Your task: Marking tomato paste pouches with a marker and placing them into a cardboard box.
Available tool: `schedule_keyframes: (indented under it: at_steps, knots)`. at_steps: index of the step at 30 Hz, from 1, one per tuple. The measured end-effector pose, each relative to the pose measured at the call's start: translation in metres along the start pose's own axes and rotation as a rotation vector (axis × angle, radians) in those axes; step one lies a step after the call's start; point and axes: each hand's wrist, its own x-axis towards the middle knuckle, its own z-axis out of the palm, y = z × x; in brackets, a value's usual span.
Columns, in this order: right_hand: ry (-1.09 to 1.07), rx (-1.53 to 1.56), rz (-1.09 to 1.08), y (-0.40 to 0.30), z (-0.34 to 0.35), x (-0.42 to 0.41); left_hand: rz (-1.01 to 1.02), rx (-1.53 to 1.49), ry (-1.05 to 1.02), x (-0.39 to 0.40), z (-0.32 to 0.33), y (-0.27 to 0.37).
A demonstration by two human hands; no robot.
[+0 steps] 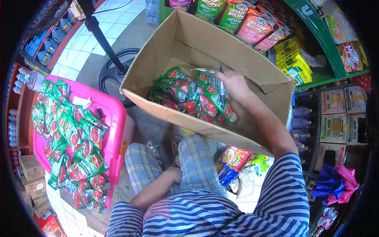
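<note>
A large open cardboard box stands before me, holding a pile of green and red Del Monte sauce pouches. Inside it, my right hand has a dark marker-like pen between its fingers and is at a pouch near the pile's right side; whether it also grips that pouch is unclear. My left hand rests on my lap, its fingers curled and partly hidden. To the left, more of these pouches lie heaped on the pink plastic lid of a storage bin, with a small black object among them.
Green shelving with sauce pouches rises behind the box. A black fan stand is at the back left. Bagged goods sit below the box at right. Bottles and cartons line the right; small boxes are stacked at left.
</note>
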Motion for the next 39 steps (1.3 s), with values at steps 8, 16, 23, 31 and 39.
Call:
schedule_keyframes:
  at_steps: [8, 16, 23, 31, 39]
  knots:
    - [0.125, 0.47, 0.374, -0.019, -0.089, 0.003, -0.009, -0.168, 0.147, -0.061, -0.043, 0.026]
    - [0.695, 0.874, -0.032, -0.083, -0.148, -0.117, -0.03, -0.542, 0.89, -0.015, 0.007, 0.003]
    - [0.918, 0.814, 0.531, -0.069, -0.071, -0.251, 0.973, -1.407, 1.004, -0.247, 0.002, 0.032]
    - [0.989, 0.677, 0.617, -0.107, -0.075, -0.22, -0.165, -1.088, 2.179, -0.437, 0.112, -0.043]
    - [1.096, 0.549, 0.691, -0.077, -0.041, -0.234, -0.984, -0.774, 2.141, -0.512, 0.204, -0.217]
